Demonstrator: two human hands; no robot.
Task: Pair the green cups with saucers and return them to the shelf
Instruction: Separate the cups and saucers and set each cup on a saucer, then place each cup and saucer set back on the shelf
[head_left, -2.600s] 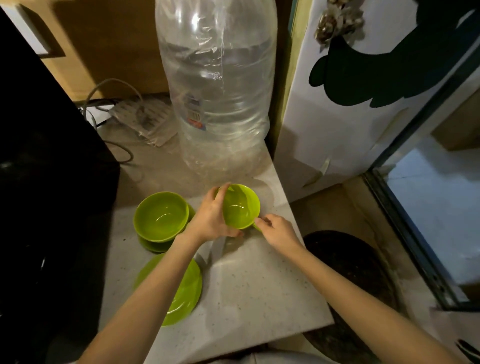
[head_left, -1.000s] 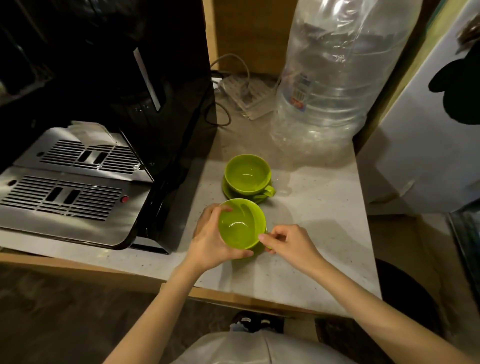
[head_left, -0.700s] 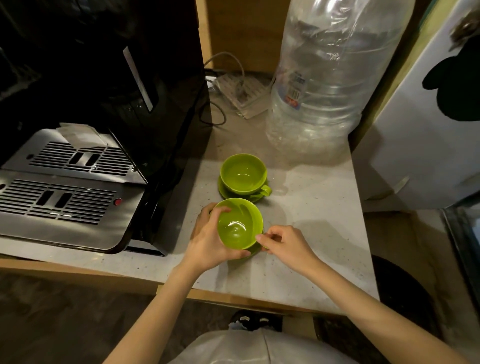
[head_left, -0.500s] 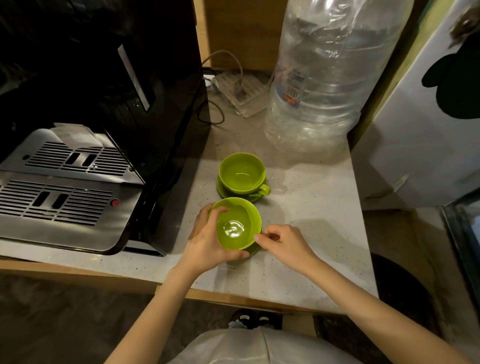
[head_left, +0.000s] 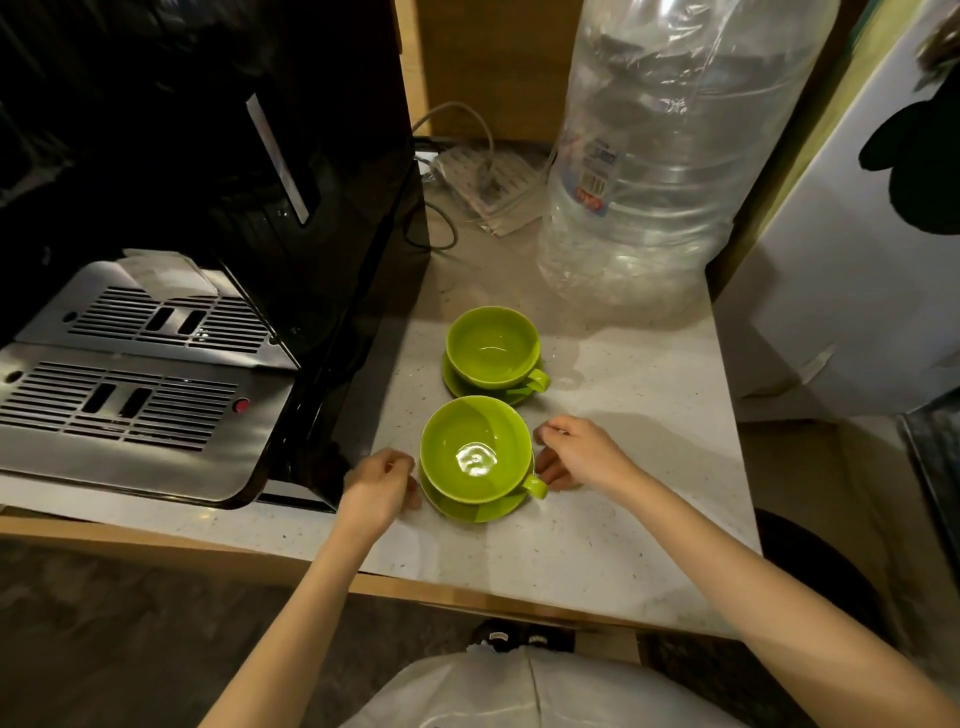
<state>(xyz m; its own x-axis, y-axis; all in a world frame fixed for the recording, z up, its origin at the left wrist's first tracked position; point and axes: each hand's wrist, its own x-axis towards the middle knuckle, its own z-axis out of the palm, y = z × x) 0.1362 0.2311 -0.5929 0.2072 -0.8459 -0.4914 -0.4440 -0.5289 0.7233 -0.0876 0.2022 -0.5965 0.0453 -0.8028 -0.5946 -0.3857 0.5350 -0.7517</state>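
Two green cups stand on green saucers on the pale speckled counter (head_left: 623, 519). The near cup (head_left: 470, 449) sits on its saucer (head_left: 478, 512), handle pointing right. Behind it, the far cup (head_left: 491, 345) rests on its own saucer (head_left: 457, 382). My left hand (head_left: 382, 486) hovers just left of the near saucer, fingers loosely curled, holding nothing. On the cup's right side my right hand (head_left: 576, 454) is close to the handle, fingers loosely curled and off the cup.
A black coffee machine (head_left: 234, 208) with a metal drip grille (head_left: 130, 405) fills the left. A large clear water bottle (head_left: 660, 171) stands at the back right, a power strip with cables (head_left: 488, 182) behind the cups. A white cabinet side (head_left: 857, 291) borders the right.
Both hands have let go of the near cup and drawn apart to its sides. The cup now rests on its saucer.
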